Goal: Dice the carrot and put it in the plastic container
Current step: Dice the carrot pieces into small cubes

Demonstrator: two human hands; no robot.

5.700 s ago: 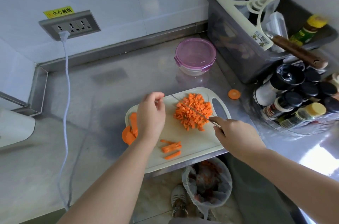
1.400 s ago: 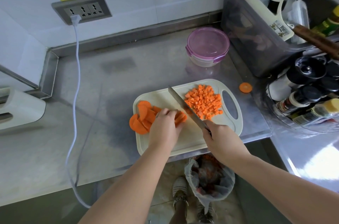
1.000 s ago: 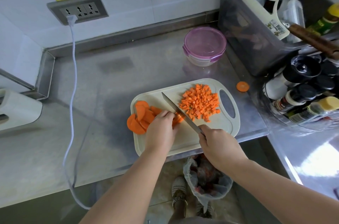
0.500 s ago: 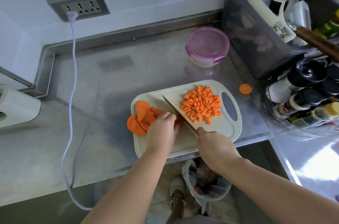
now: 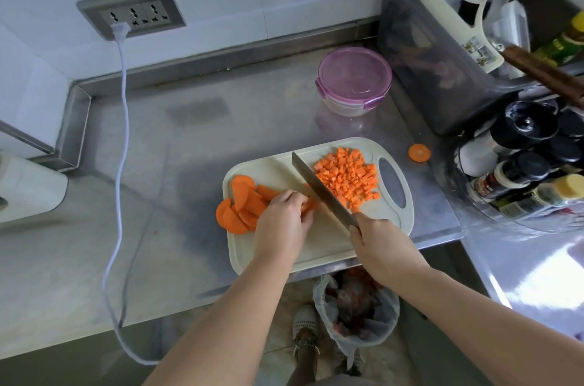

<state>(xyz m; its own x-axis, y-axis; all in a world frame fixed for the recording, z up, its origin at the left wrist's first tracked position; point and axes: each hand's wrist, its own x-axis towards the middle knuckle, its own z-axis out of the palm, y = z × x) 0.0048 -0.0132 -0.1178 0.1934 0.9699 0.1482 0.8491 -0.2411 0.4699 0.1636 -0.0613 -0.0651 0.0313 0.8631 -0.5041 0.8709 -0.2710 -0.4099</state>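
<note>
Board, one, bears one diced pile; right hand grips one knife, left hand holds down carrot slices.

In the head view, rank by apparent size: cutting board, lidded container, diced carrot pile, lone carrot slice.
1. cutting board
2. lidded container and diced carrot pile: too alike to rank
3. lone carrot slice

Single head view, wide-angle, facing forward-down onto counter, close above cutting board.
</note>
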